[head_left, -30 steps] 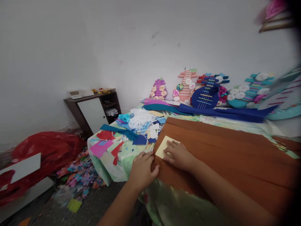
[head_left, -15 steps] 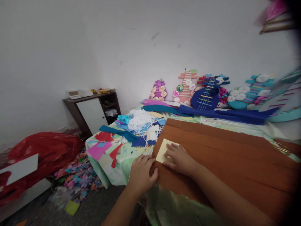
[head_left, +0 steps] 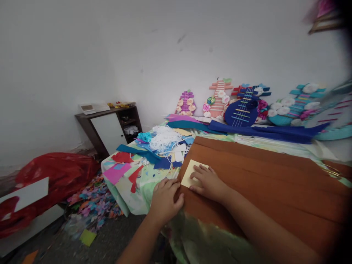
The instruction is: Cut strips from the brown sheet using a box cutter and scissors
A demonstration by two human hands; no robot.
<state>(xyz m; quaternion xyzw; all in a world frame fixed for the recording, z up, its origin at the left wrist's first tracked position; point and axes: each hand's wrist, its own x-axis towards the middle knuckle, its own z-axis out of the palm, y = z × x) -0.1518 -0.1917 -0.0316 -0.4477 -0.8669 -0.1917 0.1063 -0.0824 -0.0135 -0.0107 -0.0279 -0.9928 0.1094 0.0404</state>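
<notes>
A large sheet of brown felt-like material [head_left: 255, 176] covers the near right part of the table. Near its left edge lies a pale yellow square of paper or card [head_left: 187, 176]. My right hand [head_left: 207, 181] rests on this square, fingers spread and pressing it flat against the brown sheet. My left hand [head_left: 166, 200] sits at the brown sheet's left edge, its fingertips by the square's lower left corner. Its fingers lie close together, stretched over the edge, with the thumb apart; nothing shows in its grasp.
White string [head_left: 165, 139] lies tangled among felt scraps on the table's left. Scissors [head_left: 332, 171] lie at the right. Lute-shaped felt crafts, one dark blue [head_left: 242, 112], lean against the wall. A cabinet [head_left: 108, 132], red plastic bag [head_left: 57, 172] and colourful scraps [head_left: 96, 205] stand or lie left.
The camera view has shifted slightly. Both hands stay in nearly the same place, the right one still on the yellow square.
</notes>
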